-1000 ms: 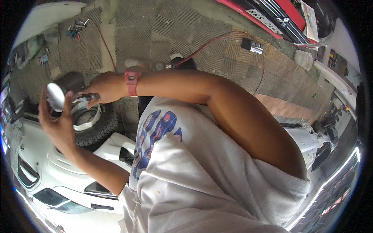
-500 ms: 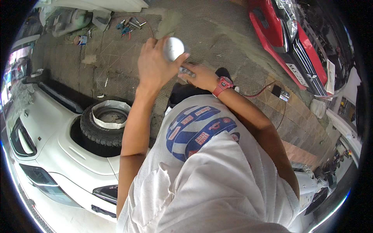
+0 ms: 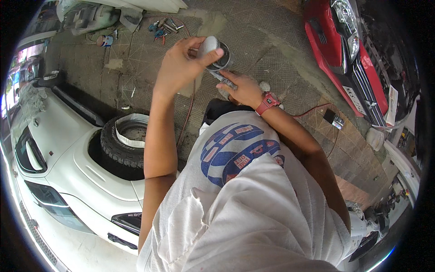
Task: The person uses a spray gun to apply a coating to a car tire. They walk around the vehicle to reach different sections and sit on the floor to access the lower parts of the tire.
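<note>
My left hand (image 3: 183,63) grips a pale round lid (image 3: 208,46) between thumb and fingers. The lid is tilted over a dark-rimmed round cup (image 3: 225,60), and a dark gap shows between the two. Below the cup is the grey, smudged body of what looks like a spray gun (image 3: 226,80). My right hand (image 3: 244,90), with a red watch (image 3: 268,103) on the wrist, is closed around it. Its lower part is hidden behind the fingers.
A white car body (image 3: 108,192) stands at the left, with a tyre (image 3: 122,152) in its wheel arch. A red car front (image 3: 324,34) is at the far right. Tools (image 3: 164,28) and a small can (image 3: 104,41) lie on the tiled floor. A red hose (image 3: 312,110) crosses it.
The lid has tilted up and left, exposing the cup's dark rim that was hidden under it. The surroundings have shifted slightly right and down in the view.
</note>
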The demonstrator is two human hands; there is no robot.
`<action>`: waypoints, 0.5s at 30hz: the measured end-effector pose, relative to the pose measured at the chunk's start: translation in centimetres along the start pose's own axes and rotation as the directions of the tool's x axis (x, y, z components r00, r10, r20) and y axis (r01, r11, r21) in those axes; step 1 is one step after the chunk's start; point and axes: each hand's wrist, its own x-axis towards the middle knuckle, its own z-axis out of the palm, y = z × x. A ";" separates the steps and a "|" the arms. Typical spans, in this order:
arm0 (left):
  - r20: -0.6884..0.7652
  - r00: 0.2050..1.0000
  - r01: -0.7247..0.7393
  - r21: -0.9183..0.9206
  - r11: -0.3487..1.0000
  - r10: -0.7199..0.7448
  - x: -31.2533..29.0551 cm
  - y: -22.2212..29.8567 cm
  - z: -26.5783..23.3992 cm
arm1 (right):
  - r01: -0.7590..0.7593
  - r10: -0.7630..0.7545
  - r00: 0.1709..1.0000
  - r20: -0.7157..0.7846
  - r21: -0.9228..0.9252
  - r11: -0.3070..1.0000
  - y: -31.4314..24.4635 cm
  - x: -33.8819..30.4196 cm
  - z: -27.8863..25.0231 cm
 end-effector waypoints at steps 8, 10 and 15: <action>-0.300 0.929 -0.045 0.488 0.872 0.216 -2.4 3.1 5.9 | 0.006 -0.011 0.994 0.105 0.050 0.999 1.0 -0.9 -1.7; -0.302 0.937 -0.024 0.445 0.895 0.175 -2.6 3.9 6.3 | 0.019 -0.025 0.991 0.130 0.046 0.999 0.8 -1.1 -3.0; -0.354 0.925 0.029 0.424 0.905 0.137 -3.1 5.7 8.6 | 0.226 -0.225 0.968 0.110 -0.002 0.974 5.1 -0.8 -3.7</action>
